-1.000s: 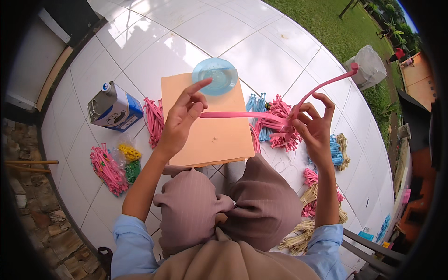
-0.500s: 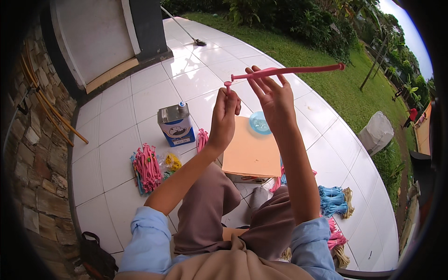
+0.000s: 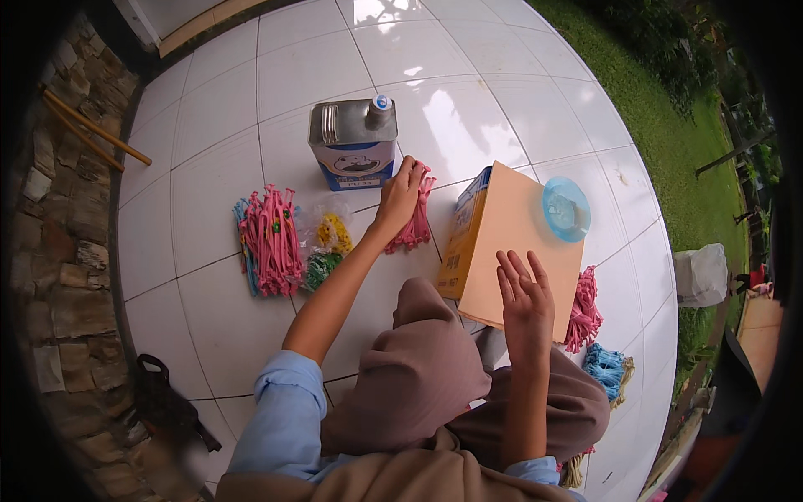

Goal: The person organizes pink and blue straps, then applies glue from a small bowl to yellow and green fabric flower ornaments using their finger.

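My left hand (image 3: 399,199) reaches down to a small pile of pink rubbery straps (image 3: 416,226) beside the metal tin. Its fingers are closed at the knobbed upper end of the pile, on a pink strap; the hand hides part of it. My right hand (image 3: 528,303) hangs palm up with its fingers apart, holding nothing. It hovers at the near edge of the peach-coloured board (image 3: 510,226) on a box. On that board's far right part stands a translucent blue bowl (image 3: 565,209); its contents are too small to name.
A blue and white tin (image 3: 353,144) stands behind the pile. Left lie a bundle of pink straps (image 3: 272,238), yellow pieces (image 3: 333,233) in clear plastic and green pieces (image 3: 321,269). More pink straps (image 3: 584,309) and blue straps (image 3: 604,368) lie right of the box.
My left hand has come down to the pile by the tin. My right hand has let go of the pink strap and lowered. The view has tilted downward.
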A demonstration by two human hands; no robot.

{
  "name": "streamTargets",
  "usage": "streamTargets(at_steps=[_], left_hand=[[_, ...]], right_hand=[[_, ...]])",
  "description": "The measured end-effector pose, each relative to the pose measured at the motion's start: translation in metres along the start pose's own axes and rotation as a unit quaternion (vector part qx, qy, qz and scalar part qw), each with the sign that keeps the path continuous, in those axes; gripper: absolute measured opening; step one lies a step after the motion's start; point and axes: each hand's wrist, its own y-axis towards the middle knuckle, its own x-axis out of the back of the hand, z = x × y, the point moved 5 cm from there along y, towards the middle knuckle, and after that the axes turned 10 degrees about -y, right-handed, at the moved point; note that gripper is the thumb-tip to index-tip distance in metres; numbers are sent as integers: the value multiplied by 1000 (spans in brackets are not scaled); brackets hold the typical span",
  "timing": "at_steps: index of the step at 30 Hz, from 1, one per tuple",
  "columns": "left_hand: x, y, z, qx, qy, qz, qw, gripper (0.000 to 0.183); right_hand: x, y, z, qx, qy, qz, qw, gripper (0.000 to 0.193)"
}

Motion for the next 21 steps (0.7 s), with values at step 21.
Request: streamTargets(at_steps=[21], left_hand=[[-172,-59,-215,-207,-78,341,914,22]], right_hand=[[209,-15,154,195,-293,-172,920,37]])
